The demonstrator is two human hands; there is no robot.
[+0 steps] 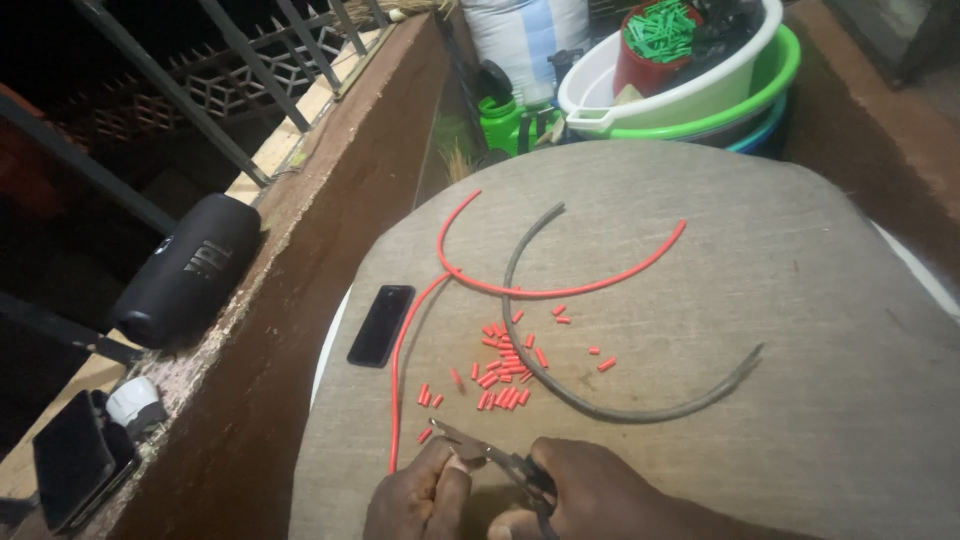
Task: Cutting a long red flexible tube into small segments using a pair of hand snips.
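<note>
My left hand (420,495) pinches the near end of a long red wire (402,350) at the table's front edge. My right hand (590,495) grips the handles of dark metal cutters (478,447), whose jaws point left at the wire's end beside my left fingers. A second red wire (560,290) curves across the grey table top (760,290). A grey cable (620,408) lies in an arc over it. Several short red cut pieces (505,368) are scattered in the middle.
A black phone (381,325) lies at the table's left edge. On the brown ledge stand a black cylinder speaker (190,270), another phone (75,460) and a small white object (133,400). Stacked basins (700,95) hold a red cup of green pieces (655,35). A green bottle (505,118) stands behind.
</note>
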